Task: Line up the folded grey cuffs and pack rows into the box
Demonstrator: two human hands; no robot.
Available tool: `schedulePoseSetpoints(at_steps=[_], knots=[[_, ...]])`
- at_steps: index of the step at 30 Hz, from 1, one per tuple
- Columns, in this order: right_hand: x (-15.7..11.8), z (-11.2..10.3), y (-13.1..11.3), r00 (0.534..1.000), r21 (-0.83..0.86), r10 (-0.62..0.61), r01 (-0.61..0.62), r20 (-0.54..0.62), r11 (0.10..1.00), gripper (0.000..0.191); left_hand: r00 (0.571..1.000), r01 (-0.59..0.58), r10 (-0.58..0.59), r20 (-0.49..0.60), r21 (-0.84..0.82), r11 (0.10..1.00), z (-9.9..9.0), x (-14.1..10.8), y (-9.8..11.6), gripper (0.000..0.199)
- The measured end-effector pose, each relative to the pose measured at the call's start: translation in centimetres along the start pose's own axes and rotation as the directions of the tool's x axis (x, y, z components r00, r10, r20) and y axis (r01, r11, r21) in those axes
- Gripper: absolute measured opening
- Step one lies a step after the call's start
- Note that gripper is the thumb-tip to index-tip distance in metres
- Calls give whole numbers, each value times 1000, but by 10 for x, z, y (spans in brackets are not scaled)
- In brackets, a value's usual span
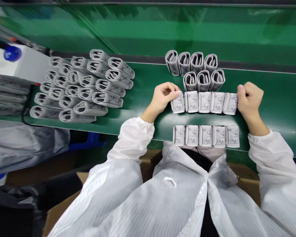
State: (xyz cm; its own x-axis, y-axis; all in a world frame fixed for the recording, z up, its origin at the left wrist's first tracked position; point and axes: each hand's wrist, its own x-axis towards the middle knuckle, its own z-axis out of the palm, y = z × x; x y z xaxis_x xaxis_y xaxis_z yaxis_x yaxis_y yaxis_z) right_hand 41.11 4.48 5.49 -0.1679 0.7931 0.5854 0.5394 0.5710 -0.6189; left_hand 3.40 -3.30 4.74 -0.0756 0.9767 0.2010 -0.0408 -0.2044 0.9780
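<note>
The middle row of five grey-white, printed, folded flat packets [204,102] lies on the glossy green tabletop [143,98], right of centre toward two o'clock. The left hand [164,95] pinches its left-end packet between thumb and fingers; the right hand [250,98], curled nearly into a fist, presses against the right-end packet. Toward six o'clock from the row lies a matching near row of five packets [206,136]; at twelve, seven rolled grey-white packets [196,70] stand on end. Toward nine sits a large cluster of rolled packets [81,87], then a white box [17,62].
</note>
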Motion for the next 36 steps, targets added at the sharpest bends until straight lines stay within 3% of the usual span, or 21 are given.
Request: schedulePoseSetpoints(at_steps=[14,36], knots=[[-2,-1,-4,999,-50,31,-29,44,998,80,1000,4,-3,-4,29,1000,0,0,0,66],[-5,5,4,999,73,-32,33,-24,997,78,1000,22,-22,-10,2,1000,-3,0,-5,65]])
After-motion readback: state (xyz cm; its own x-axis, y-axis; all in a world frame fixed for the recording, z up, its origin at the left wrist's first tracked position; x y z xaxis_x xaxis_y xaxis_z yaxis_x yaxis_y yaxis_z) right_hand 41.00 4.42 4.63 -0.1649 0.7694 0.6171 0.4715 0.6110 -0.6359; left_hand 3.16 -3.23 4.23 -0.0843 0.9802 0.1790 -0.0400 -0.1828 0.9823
